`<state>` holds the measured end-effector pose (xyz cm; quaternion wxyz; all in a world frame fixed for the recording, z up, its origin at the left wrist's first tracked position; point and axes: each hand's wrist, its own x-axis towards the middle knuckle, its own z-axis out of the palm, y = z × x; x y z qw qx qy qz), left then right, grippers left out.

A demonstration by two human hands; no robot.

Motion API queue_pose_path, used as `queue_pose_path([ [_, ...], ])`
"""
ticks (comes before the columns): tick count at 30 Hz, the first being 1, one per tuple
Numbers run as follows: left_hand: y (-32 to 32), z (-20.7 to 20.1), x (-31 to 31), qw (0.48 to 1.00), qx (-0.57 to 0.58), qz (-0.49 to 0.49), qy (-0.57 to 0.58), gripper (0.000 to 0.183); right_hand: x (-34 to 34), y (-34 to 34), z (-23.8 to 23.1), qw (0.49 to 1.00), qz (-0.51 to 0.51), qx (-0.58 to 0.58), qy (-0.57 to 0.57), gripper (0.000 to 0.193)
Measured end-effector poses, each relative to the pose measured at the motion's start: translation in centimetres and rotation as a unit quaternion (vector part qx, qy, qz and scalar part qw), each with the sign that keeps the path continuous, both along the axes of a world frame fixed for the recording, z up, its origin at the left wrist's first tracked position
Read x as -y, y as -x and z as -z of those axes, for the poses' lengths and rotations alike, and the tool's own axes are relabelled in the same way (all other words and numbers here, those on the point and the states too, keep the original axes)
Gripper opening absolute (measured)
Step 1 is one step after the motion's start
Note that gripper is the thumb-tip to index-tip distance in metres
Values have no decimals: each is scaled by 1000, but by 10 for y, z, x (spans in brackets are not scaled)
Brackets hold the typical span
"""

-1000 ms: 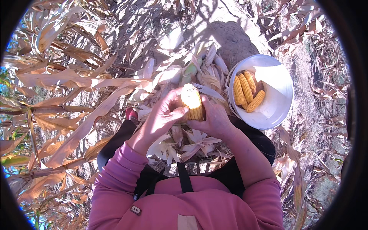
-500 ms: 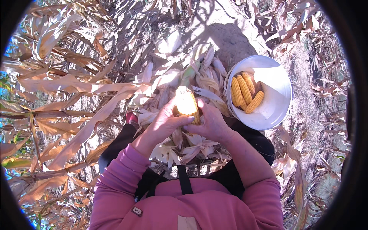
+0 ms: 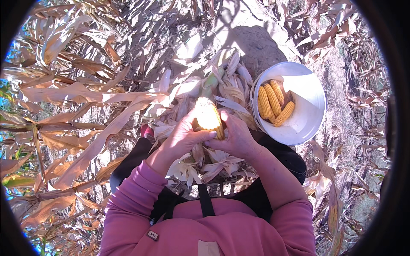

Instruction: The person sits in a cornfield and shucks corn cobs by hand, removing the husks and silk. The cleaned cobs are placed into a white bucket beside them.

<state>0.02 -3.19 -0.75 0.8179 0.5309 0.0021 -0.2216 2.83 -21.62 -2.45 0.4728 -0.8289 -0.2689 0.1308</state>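
Between my two hands I hold a yellow ear of corn (image 3: 209, 116), tilted, its upper part glaring white in the sun. My left hand (image 3: 186, 131) grips it from the left, thumb across its lower end. From the right, my right hand (image 3: 237, 137) closes on the same ear, with the fingers partly hidden behind it. Several bare yellow corn ears (image 3: 270, 102) lie inside a white bucket (image 3: 311, 98) to the right of my hands. Pale corn husks (image 3: 232, 81) are heaped on the ground just beyond and beneath the held ear.
Dry corn stalks and leaves (image 3: 77, 94) crowd the left side. My knees in dark trousers (image 3: 287, 160) flank the husk heap, the right one close to the bucket. Sunlit soil with a dark shadow (image 3: 258, 45) lies ahead, and more dry leaves litter the right.
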Motion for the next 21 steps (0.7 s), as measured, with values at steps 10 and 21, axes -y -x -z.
queue_pose_path([
  [10, -7, 10, -2, 983, 1, -168, 81, 45, -15, 12, 35, 934, -20, -219, -282, 73],
  [21, -21, 18, -30, 943, -26, -311, 117, 41, -14, 13, 25, 971, -152, -182, -34, 22],
])
